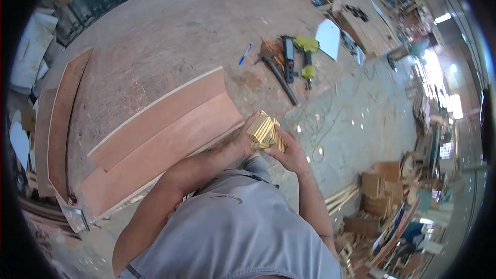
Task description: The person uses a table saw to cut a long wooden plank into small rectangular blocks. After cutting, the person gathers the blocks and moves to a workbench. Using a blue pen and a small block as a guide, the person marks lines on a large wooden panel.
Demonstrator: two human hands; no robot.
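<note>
From the head view, we see the left hand (247,137) and right hand (293,157) both grasping 1 bundle of gold-coloured strips (265,132), held in front of the grey shirt (237,227). Beyond it, on the worktable (170,31), we see a hammer (281,82) beside a green-and-black nail gun (307,45).

"What sort of place is this?"
"A woodworking shop: a nail gun (307,45) and a hammer (280,81) near the table's (181,26) right edge, curved wooden pieces (175,134) toward its near-left corner, wooden strips (341,200) on the floor (361,108)."
</note>
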